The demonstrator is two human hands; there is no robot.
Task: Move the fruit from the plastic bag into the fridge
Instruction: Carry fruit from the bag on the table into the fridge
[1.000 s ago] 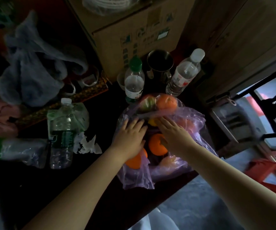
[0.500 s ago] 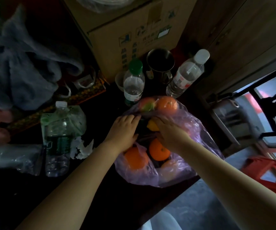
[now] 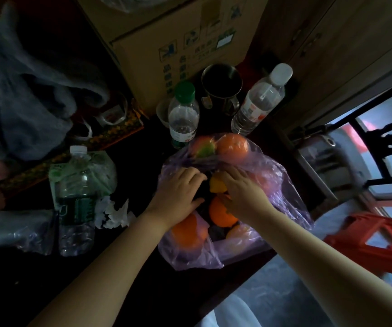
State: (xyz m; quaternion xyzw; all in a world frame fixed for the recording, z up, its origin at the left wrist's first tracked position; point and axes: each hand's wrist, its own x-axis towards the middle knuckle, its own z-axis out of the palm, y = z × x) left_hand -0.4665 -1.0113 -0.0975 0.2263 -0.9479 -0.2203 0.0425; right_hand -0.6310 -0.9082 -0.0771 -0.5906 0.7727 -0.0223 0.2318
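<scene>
A translucent purple plastic bag [image 3: 284, 185] lies open on the dark table near its right edge. Inside it are an orange [image 3: 231, 145] and a red-green apple [image 3: 203, 147] at the far end, a small yellow fruit [image 3: 216, 184] and an orange [image 3: 221, 211] in the opening, and another orange [image 3: 187, 230] under the near film. My left hand [image 3: 180, 192] curls its fingers over the left rim of the opening. At the right rim my right hand [image 3: 242, 192] does the same, beside the yellow fruit; its fingertips are hidden. No fridge is in view.
Behind the bag stand a green-capped bottle [image 3: 183, 114], a metal mug [image 3: 222, 86], a white-capped bottle [image 3: 261, 100] and a cardboard box [image 3: 166, 31]. Left of it are another bottle [image 3: 75, 201], crumpled tissue [image 3: 112, 212] and grey cloth [image 3: 20, 90]. A red stool [image 3: 374, 237] stands on the floor at right.
Both hands slid from the middle of the bag toward the far side of its opening. The near orange, earlier under my left hand, now shows fully.
</scene>
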